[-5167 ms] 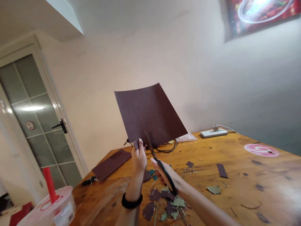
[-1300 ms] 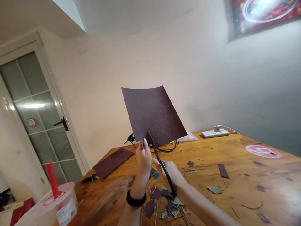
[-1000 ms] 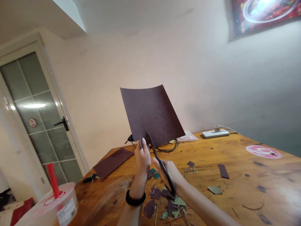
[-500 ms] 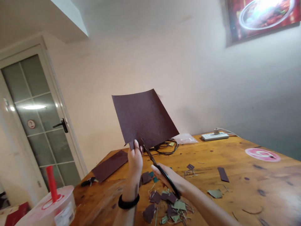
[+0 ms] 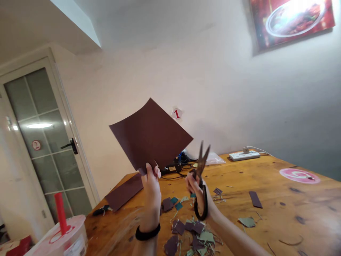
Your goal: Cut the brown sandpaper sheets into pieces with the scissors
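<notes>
My left hand is closed on the bottom corner of a dark maroon sheet, holding it up in the air and tilted to the left. My right hand grips black-handled scissors with the blades apart and pointing up, a little to the right of the sheet and clear of it. A black band sits on my left wrist. Below my hands lies a heap of maroon and green paper scraps on the wooden table.
A second maroon sheet lies at the table's left end beside a small black tool. A lidded cup with a red straw stands bottom left. Cables, a power strip, a pink sticker and a maroon strip are further back.
The scissors have come out of the sheet and swung upright with blades apart. My left hand has turned the sheet leftward. The view has shifted a little upward.
</notes>
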